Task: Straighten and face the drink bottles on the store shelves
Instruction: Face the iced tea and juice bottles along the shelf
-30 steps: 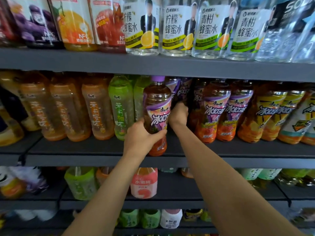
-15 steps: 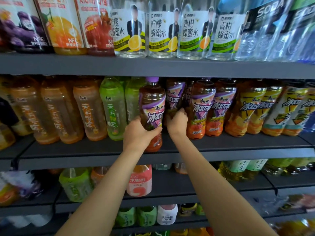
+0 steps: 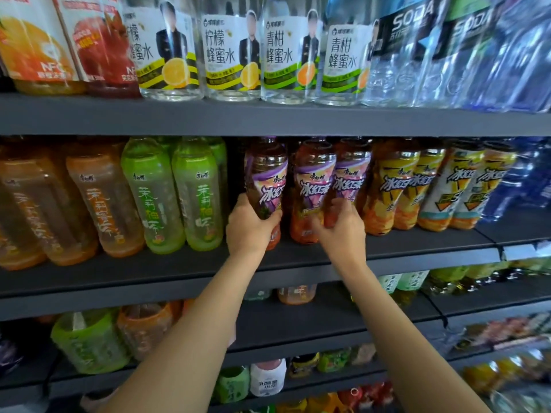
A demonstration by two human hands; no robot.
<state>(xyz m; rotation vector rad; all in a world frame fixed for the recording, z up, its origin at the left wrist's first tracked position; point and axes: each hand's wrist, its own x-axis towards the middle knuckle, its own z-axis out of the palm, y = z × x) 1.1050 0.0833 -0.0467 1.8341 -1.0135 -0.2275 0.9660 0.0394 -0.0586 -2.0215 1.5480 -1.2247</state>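
At frame centre on the middle shelf (image 3: 417, 242), a purple-label iced tea bottle (image 3: 266, 177) is gripped low by the left hand (image 3: 249, 226), its long axis tilted slightly left. Just beside it, the right hand (image 3: 340, 223) is curled round the neighbouring iced tea bottle (image 3: 313, 186). Green jasmine tea bottles (image 3: 196, 192) stand close at left, limiting sideways room.

On the middle shelf (image 3: 149, 272) the left hand (image 3: 249, 228) grips an iced tea bottle (image 3: 266, 177) standing at the front edge. Just to its right stand two more iced tea bottles, touching each other; the right hand (image 3: 343, 225) holds the nearer one (image 3: 313, 186) low down, in front of the other (image 3: 351, 174). Jasmine tea bottles (image 3: 158, 198) stand to the left (a gap separates them from the gripped bottle). Honey water bottles (image 3: 226, 52) line the shelf above, soda bottles (image 3: 417, 52) to their right.
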